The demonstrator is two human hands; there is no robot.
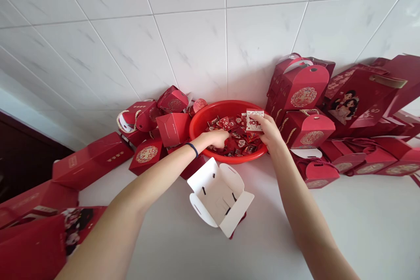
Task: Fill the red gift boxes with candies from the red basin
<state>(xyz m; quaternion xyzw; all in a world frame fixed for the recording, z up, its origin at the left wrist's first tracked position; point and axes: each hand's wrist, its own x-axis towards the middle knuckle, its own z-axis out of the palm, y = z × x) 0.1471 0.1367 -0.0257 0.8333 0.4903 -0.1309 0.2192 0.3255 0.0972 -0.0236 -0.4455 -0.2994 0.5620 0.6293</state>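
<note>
My right hand (269, 130) pinches a small white packet with red print (254, 121) over the right side of a red plastic basin (229, 159). Inside the basin lie many red-wrapped candies (241, 143). Down among them on the left is my left hand (217, 138), a dark band round its wrist. Its fingers are curled, and whatever they grip is hidden. In front of the basin stands an open box (215, 199), white inside, its flaps spread and short dark cord ends showing within.
Red gift boxes (310, 92) are stacked right of the basin, with red bags (357, 96) beyond. More red boxes (147, 154) crowd the left, and a long red box (93, 159) lies farther left. A white tiled wall (193, 52) rises behind the white table (262, 236).
</note>
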